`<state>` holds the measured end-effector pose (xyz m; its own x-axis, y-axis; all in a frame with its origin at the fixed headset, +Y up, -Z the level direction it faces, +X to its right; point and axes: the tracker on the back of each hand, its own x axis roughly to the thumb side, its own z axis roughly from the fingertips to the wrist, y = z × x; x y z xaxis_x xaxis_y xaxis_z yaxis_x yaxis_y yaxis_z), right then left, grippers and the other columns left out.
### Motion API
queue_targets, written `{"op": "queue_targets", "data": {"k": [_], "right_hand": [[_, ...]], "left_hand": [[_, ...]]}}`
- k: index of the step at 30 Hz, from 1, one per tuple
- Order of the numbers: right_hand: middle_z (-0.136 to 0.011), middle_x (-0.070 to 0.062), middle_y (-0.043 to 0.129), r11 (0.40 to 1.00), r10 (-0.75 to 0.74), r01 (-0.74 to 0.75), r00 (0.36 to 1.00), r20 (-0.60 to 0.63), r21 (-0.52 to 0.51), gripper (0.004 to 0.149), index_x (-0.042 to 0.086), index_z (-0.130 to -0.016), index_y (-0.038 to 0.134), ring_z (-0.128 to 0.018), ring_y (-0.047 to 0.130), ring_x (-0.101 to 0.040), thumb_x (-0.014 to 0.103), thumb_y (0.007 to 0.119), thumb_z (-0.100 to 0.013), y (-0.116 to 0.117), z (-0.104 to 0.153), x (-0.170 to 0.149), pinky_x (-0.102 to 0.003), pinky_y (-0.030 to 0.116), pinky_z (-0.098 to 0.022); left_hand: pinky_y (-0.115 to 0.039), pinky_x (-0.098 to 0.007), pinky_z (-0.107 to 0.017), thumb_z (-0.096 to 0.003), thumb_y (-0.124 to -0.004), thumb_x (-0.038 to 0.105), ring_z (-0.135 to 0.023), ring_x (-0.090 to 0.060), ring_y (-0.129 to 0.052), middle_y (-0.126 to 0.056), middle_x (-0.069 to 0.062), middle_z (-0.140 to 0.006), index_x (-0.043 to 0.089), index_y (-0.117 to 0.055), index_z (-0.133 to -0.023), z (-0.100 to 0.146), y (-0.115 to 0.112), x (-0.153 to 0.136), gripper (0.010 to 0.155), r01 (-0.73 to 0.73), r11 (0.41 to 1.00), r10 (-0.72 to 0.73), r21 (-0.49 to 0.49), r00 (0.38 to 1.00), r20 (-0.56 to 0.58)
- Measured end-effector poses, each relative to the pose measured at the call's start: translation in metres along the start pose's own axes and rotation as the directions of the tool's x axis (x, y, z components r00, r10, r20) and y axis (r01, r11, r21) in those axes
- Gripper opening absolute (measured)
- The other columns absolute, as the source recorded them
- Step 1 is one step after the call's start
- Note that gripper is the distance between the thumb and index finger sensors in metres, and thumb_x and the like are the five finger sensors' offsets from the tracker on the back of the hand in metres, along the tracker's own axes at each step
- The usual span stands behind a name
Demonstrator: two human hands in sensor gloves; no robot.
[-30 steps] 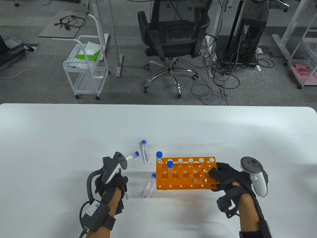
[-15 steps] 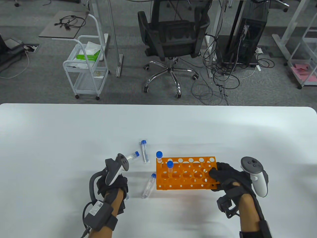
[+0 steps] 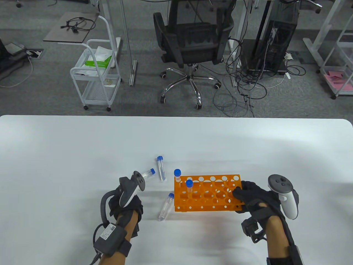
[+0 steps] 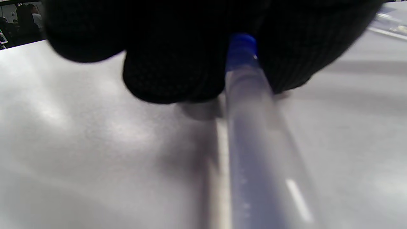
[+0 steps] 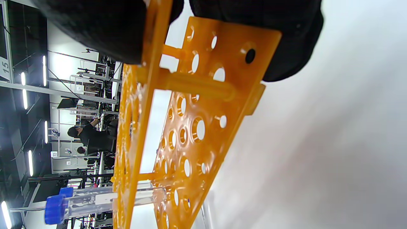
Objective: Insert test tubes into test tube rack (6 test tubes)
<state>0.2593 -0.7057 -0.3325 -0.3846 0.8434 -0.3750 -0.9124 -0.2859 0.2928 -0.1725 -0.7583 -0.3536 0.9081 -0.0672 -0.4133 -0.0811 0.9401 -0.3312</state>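
Honestly, my worry starts with the white table top, slick enough that anything dropped on it would roll. Next in size is the orange perforated plastic test tube rack, which my right hand grips at its three o'clock end, fingers wrapped over the edge. If that grip tips or drags the rack, I judge the two clear blue-capped tubes standing at its nine o'clock end could lean or jump out.

My left hand, at nine o'clock from the rack, is closed around a clear plastic test tube with a blue screw cap, pinched near the cap. Held that high up, the long body could swing and miss its hole, or knock the loose clear tube lying just at the rack's nine o'clock side. Two more capped tubes lie at about eleven o'clock.

From above, the held tube is hidden under my glove and tracker; only the left wrist view shows it. The right wrist view alone shows a seated tube passing through both rack plates.
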Motion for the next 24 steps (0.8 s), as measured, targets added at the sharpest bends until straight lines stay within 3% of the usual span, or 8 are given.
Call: {"op": "queue_targets", "data": {"k": [9, 24], "right_hand": [[-0.111, -0.019, 0.04, 1.0, 0.0, 0.0, 1.0, 0.001, 0.002, 0.06, 0.013, -0.092, 0.054, -0.087, 0.083, -0.046, 0.043, 0.081, -0.048, 0.0, 0.0, 0.0, -0.053, 0.085, -0.055], [-0.111, -0.019, 0.04, 1.0, 0.0, 0.0, 1.0, 0.003, 0.005, 0.06, 0.013, -0.092, 0.054, -0.087, 0.082, -0.046, 0.043, 0.081, -0.048, 0.001, 0.0, 0.0, -0.053, 0.085, -0.055]], "left_hand": [[-0.088, -0.038, -0.031, -0.0383, -0.091, 0.044, -0.042, -0.017, -0.104, -0.102, -0.006, -0.07, 0.025, -0.079, -0.091, 0.011, 0.018, -0.003, 0.058, -0.087, 0.996, 0.086, 0.024, 0.996, 0.04], [-0.088, -0.039, -0.027, -0.0357, -0.092, 0.048, -0.034, -0.015, -0.105, -0.106, -0.004, -0.058, 0.02, -0.09, -0.08, 0.032, 0.051, -0.005, 0.052, -0.185, 0.969, 0.163, 0.163, 0.977, 0.139]]}}
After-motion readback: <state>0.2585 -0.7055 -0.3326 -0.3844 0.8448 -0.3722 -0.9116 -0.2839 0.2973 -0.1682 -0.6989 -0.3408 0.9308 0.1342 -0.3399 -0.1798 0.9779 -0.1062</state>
